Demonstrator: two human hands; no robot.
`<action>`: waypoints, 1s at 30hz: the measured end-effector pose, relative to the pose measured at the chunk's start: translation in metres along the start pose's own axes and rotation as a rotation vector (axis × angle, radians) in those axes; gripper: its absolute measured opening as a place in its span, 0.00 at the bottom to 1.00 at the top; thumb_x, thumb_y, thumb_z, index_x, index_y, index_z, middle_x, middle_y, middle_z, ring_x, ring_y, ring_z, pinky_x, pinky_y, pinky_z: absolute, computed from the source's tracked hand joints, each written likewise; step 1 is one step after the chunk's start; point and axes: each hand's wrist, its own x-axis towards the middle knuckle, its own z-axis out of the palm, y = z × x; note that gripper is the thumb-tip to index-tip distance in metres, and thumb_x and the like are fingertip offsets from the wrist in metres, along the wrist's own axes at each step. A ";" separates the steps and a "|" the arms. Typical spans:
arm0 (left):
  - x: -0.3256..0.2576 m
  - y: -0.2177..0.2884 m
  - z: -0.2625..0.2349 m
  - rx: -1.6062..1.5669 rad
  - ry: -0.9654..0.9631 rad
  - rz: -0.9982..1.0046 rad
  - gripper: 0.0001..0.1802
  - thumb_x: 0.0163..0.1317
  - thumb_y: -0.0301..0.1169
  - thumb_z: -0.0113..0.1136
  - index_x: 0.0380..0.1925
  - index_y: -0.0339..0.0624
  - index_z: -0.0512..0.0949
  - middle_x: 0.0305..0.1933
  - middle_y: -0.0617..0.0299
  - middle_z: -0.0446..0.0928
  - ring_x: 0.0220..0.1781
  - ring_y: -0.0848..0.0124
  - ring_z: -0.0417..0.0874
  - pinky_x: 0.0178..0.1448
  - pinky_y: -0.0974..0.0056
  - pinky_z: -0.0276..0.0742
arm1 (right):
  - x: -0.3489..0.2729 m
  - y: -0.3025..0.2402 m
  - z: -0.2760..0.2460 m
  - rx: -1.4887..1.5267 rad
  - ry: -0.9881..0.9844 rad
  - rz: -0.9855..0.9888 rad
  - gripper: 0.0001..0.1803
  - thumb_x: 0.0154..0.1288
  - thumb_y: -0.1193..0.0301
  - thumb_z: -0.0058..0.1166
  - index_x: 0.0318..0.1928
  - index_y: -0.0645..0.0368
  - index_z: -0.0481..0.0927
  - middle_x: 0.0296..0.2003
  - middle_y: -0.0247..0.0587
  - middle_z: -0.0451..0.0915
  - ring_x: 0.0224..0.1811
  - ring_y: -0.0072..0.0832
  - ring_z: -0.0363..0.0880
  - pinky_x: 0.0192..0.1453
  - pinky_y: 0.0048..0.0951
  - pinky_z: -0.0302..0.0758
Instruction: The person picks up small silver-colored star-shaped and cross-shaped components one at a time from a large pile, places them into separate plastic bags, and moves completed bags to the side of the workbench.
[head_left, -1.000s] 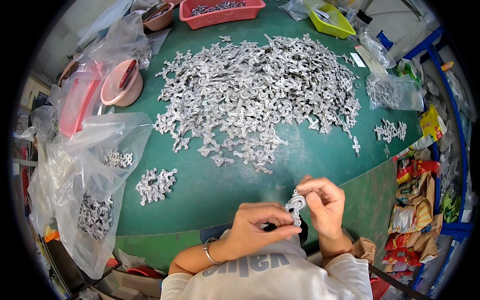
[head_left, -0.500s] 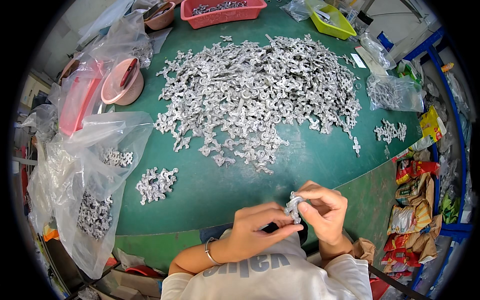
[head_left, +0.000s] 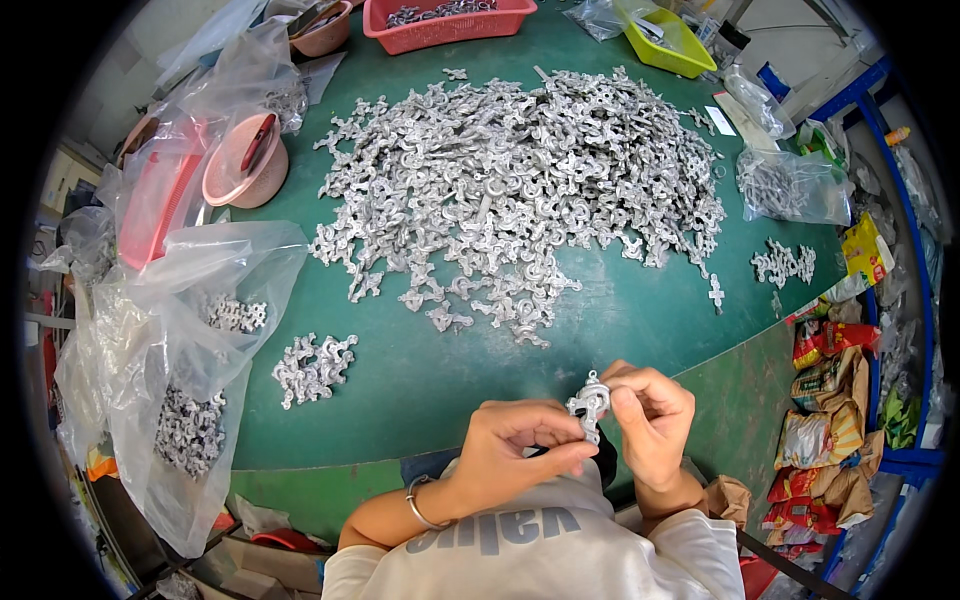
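Right thumb is off the metal part's [head_left: 589, 402] face, exposing it. Part sits at worktop's [head_left: 430, 385] near edge; left hand [head_left: 512, 440] pinches its lower end; right hand [head_left: 648, 412] alongside, can't tell if pinching.

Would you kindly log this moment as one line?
left hand: holding metal part | right hand: fingers at same part | metal pile: beyond, on green table

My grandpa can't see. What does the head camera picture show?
A person's left hand and right hand hold a small silvery metal part between them at a green table. Beyond lies a big heap of similar parts, with clear plastic bags at the left.
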 end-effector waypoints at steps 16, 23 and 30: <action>0.000 0.000 -0.001 0.006 -0.025 -0.037 0.08 0.49 0.16 0.61 0.31 0.28 0.77 0.31 0.54 0.77 0.28 0.73 0.81 0.32 0.74 0.75 | 0.000 0.007 0.000 0.073 -0.021 -0.081 0.09 0.64 0.75 0.47 0.33 0.71 0.74 0.26 0.43 0.76 0.28 0.24 0.71 0.32 0.21 0.68; -0.001 -0.004 0.000 0.001 -0.011 -0.015 0.08 0.48 0.16 0.62 0.31 0.28 0.77 0.30 0.55 0.77 0.28 0.74 0.81 0.31 0.74 0.75 | -0.001 0.010 0.000 0.027 -0.019 -0.101 0.10 0.64 0.74 0.46 0.32 0.71 0.74 0.26 0.43 0.76 0.28 0.25 0.70 0.31 0.22 0.67; 0.000 -0.002 0.002 0.027 0.000 -0.014 0.07 0.48 0.17 0.63 0.29 0.29 0.77 0.29 0.56 0.77 0.27 0.75 0.80 0.31 0.74 0.75 | -0.002 0.008 -0.001 0.041 -0.047 -0.039 0.09 0.65 0.74 0.45 0.33 0.70 0.73 0.27 0.43 0.75 0.29 0.22 0.71 0.33 0.21 0.68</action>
